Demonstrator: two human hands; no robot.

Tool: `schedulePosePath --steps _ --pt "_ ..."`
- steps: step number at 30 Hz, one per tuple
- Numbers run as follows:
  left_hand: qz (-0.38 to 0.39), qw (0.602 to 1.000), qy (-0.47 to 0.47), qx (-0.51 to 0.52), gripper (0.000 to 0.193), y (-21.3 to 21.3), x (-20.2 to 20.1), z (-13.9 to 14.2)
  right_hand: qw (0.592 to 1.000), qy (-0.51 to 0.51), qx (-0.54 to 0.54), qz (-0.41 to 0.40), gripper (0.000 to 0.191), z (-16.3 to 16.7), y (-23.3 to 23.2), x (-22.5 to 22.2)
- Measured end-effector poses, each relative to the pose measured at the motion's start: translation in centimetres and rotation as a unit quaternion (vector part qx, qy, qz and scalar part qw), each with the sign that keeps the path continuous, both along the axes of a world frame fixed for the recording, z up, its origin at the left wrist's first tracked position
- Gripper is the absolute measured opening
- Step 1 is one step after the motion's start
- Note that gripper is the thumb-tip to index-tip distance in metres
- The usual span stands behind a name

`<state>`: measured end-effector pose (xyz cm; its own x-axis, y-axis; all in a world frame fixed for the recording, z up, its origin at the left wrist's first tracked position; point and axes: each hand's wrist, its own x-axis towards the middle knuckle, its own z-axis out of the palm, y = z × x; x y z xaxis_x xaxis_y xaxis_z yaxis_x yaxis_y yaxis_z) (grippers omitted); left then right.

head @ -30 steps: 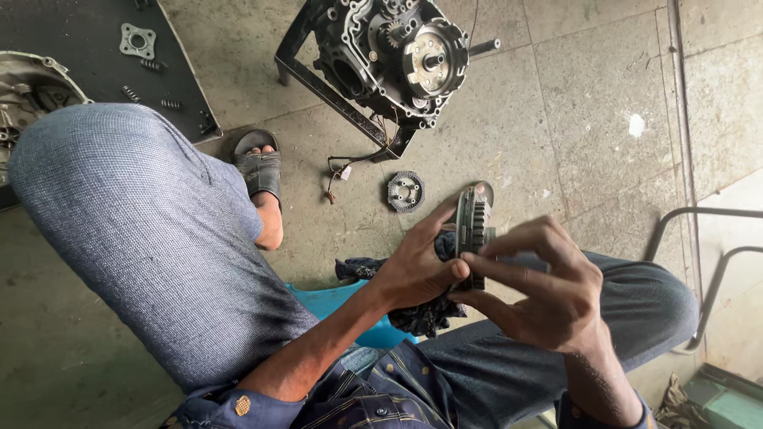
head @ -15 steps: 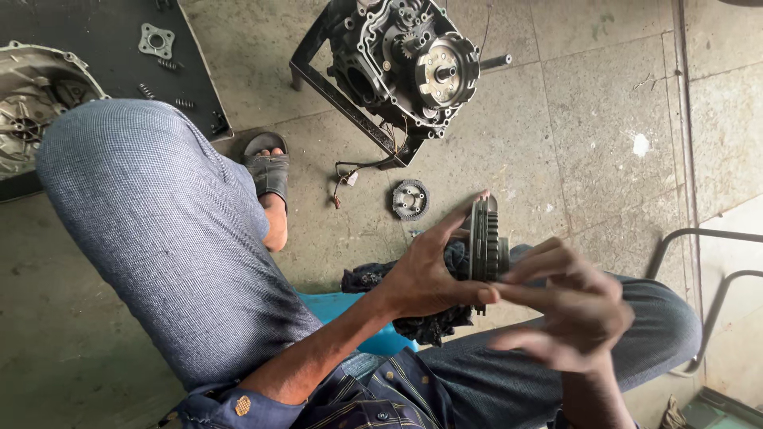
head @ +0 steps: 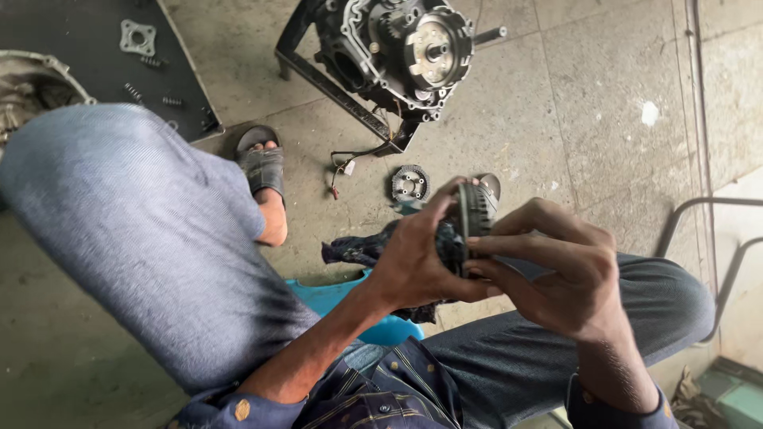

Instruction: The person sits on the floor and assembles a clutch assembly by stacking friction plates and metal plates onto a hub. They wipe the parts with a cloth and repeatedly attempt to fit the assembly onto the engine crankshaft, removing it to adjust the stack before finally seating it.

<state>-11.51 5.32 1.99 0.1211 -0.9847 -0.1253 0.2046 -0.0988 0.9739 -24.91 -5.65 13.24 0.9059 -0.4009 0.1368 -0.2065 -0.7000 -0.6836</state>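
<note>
A round stack of toothed clutch plates (head: 475, 213) is held on edge between both hands above my lap. My left hand (head: 417, 258) grips it from the left together with a dark rag (head: 366, 251) that hangs below. My right hand (head: 556, 266) closes on the stack's right side, fingers across its rim. On the floor beyond them lies a small round metal clutch part (head: 410, 183). Farther back stands an engine (head: 397, 48) on a metal stand, its clutch hub facing me.
A black mat (head: 79, 56) at the top left carries a square metal plate (head: 137, 36), springs and an engine cover (head: 28, 87). My sandalled foot (head: 262, 171) rests on the concrete floor. A blue stool (head: 350, 298) is under me; metal tubing (head: 699, 238) stands right.
My right hand has closed back onto the stack of plates after opening away from it. The view has shifted slightly; engine and floor parts stay where they were.
</note>
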Motion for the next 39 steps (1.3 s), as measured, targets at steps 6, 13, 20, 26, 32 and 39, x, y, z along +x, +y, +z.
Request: schedulePosePath --steps 6,13,20,26,32,39 --pt "0.018 0.999 0.021 -0.032 0.122 -0.4 1.7 0.5 0.974 -0.172 0.143 -0.043 0.008 -4.3 -3.9 -1.2" --pt "0.155 0.979 0.115 -0.063 0.119 -0.2 5.1 -0.6 0.941 0.205 0.016 -0.270 0.021 -19.6 -9.3 2.7" --pt "0.268 0.948 0.170 0.000 0.118 -1.2 6.5 -3.3 0.890 0.410 0.010 -0.200 0.045 -27.9 -6.2 6.9" --pt "0.272 0.942 0.193 0.045 0.101 -2.6 7.2 -6.2 0.906 0.312 -0.117 -0.261 0.026 -30.7 -7.4 9.5" --pt "0.268 0.933 0.233 0.053 0.102 -3.3 6.5 -6.7 0.915 0.330 -0.146 -0.181 0.018 -32.0 -7.8 9.4" --pt "0.268 0.932 0.242 0.028 0.103 -2.3 6.5 -5.2 0.948 0.213 -0.170 -0.164 0.021 -29.1 -8.5 7.2"
